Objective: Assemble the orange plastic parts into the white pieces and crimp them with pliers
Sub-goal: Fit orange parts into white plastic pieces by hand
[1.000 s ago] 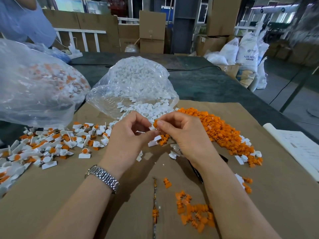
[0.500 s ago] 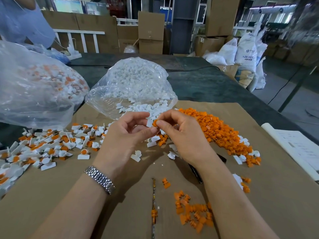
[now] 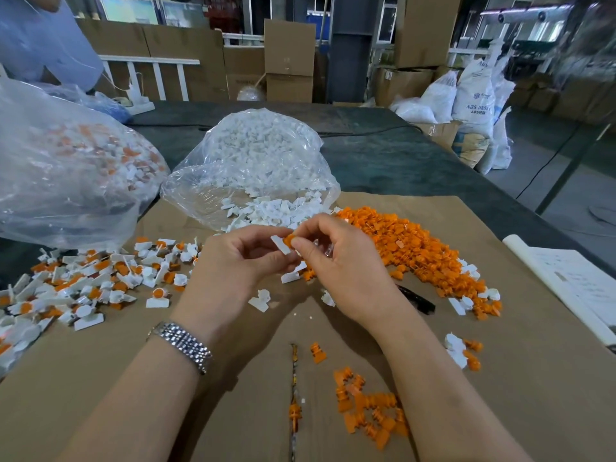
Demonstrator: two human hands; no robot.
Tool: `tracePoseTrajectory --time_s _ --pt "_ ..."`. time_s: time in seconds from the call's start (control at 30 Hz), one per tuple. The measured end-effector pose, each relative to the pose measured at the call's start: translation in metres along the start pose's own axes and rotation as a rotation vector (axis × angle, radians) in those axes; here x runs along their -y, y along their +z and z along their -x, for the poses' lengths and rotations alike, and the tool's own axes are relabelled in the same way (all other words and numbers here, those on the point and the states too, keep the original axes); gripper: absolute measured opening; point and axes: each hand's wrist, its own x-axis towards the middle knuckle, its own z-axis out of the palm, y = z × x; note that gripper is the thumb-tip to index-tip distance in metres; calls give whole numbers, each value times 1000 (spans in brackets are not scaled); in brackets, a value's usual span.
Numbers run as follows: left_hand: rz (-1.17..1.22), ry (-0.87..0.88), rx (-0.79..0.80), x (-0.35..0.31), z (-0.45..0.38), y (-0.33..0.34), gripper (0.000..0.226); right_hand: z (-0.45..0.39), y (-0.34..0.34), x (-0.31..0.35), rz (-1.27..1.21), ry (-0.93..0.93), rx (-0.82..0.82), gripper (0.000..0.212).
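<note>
1. Near, loose orange parts [image 3: 366, 415] lie on cardboard [image 3: 133, 378]; the pliers [image 3: 416, 299] sit half hidden behind the right wrist.
2. Left hand [image 3: 233, 271] pinches one white piece [image 3: 279, 244]; right hand [image 3: 343, 268] pinches one orange part [image 3: 288, 240] against it, raised higher than a second ago.
3. Far, two bags; their contents are uncountable.

A small orange part [image 3: 288, 240] sat pressed against a white piece [image 3: 279, 244], held above the cardboard. Loose orange parts [image 3: 410, 248] lay heaped right; white pieces [image 3: 266, 208] spilled from a clear bag.
</note>
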Motion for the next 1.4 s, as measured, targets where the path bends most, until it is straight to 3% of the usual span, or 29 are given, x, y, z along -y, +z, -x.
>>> tracePoseTrajectory --time_s 0.17,0.37,0.5,0.63,0.9,1.03,1.1,1.2,1.4 --pt "285 -90 93 -2 -1 -6 37 0 -1 0 -15 -3 -56 4" --pt "7 96 -26 -3 2 0 24 1 0 2 26 44 -49 5" --pt "-27 108 -39 -2 2 1 21 2 2 3 48 35 -72 6" --pt "-64 92 -43 -2 2 1 23 3 6 6 252 -83 -132 6" --pt "258 -33 -25 0 0 2 27 4 8 5 -11 27 -181 8" --pt "421 -98 -33 1 -1 4 7 3 10 6 -65 57 -234 11" --pt "453 -108 -7 1 -1 6 13 4 10 7 -58 50 -235 11" --pt "454 -117 -12 -1 -1 5 6 4 6 9 -119 80 -161 10" --pt "520 -203 29 -5 -1 -2 12 3 -12 8 -376 124 -53 17"
